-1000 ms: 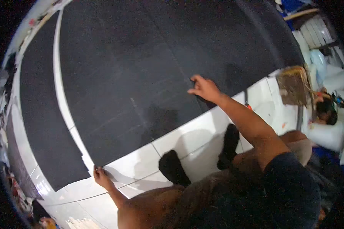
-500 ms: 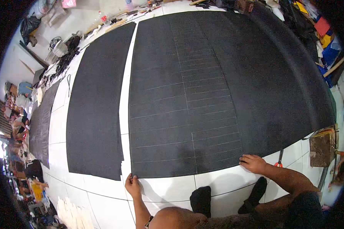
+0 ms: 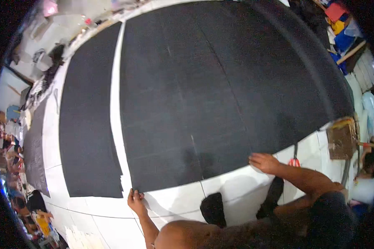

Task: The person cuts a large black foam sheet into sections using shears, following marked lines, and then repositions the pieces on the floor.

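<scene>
A wide black sheet of fabric-like material (image 3: 153, 103) lies spread over the floor, with faint pale lines and a darker lengthwise line on it. My left hand (image 3: 136, 201) pinches its near left corner between thumb and fingers. On the near edge, further right, my right hand (image 3: 265, 162) has its fingers over the material; the thumb side is blurred, but it seems to grip the edge. Left of the sheet, across a narrow gap of white floor, is a separate black strip (image 3: 89, 120) with a ragged near right corner.
Red-handled scissors (image 3: 294, 162) rest by the near edge, right of my right hand. A worn brown block (image 3: 341, 141) stands at the right. My dark-covered feet (image 3: 213, 209) are on the white tiles (image 3: 170, 207). Another dark piece (image 3: 36, 153) and clutter lie at far left.
The view has shifted and tilted, so the sheets appear further left, and the pale lines are blurred. Both hands stay at the same places on the sheet's edge.
</scene>
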Demonstrator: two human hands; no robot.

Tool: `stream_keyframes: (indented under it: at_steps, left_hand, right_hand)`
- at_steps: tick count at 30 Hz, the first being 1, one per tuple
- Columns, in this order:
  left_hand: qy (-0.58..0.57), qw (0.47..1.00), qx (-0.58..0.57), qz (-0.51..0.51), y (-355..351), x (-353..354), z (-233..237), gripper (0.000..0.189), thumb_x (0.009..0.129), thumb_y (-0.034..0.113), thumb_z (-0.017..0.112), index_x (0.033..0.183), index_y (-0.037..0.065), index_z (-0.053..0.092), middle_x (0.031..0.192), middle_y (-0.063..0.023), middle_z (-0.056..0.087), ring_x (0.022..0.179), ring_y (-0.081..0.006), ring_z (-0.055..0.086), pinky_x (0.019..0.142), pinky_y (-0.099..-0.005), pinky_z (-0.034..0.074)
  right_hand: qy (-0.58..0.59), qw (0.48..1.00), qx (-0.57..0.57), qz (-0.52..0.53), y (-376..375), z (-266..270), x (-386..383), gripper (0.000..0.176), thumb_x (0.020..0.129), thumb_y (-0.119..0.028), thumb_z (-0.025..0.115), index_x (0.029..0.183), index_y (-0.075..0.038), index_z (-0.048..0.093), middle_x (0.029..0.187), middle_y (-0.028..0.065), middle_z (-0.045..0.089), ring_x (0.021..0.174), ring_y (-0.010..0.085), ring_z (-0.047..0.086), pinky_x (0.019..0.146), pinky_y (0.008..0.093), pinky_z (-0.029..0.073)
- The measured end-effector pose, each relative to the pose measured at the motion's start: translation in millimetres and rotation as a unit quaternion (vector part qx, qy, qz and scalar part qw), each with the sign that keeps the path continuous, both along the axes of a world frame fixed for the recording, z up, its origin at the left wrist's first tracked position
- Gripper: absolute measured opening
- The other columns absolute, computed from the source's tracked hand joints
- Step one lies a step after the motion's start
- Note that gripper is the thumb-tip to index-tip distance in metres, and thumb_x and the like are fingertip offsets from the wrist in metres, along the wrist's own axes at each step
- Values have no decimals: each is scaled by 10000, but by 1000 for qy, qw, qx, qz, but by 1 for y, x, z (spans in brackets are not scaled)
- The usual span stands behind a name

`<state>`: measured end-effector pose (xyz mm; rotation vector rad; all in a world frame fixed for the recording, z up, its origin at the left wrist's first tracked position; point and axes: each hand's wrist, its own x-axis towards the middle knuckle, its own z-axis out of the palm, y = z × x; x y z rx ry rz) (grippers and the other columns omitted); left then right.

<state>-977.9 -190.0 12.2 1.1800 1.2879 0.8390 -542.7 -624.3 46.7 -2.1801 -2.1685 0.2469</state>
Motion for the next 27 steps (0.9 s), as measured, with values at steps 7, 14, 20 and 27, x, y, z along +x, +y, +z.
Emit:
stream_keyframes:
  at_steps: [7,14,20,27]
  left_hand:
    - [56,995,-43,-67,-2,-10,6,485,908,39,605,1356,-64,450,956,-19,506,838,-94,526,752,-227,493]
    - [193,965,86,-153,8,-17,9,506,886,43,649,1353,-46,475,787,-1,549,734,-84,508,711,-212,449]
    - [200,962,95,-158,14,-29,-7,481,895,74,656,1336,-41,501,783,9,558,724,-85,484,694,-207,421]
    - [209,958,109,-163,11,-27,-11,453,911,112,645,1309,-62,514,819,1,574,757,-83,495,698,-204,425]
  right_hand:
    - [114,988,-40,-93,0,13,11,316,884,-169,568,1168,-33,590,1301,143,543,1170,309,548,935,392,508]
    - [77,995,-9,-69,-4,8,15,263,846,-119,608,1093,-31,621,1216,129,590,1161,289,558,921,396,513]
    - [43,997,-11,-68,-4,7,11,205,907,-142,572,1082,-50,625,1215,119,598,1148,283,570,922,407,513]
    - [33,997,-36,-66,-6,9,10,243,885,-138,574,1106,-47,621,1250,116,580,1189,283,544,943,412,500]
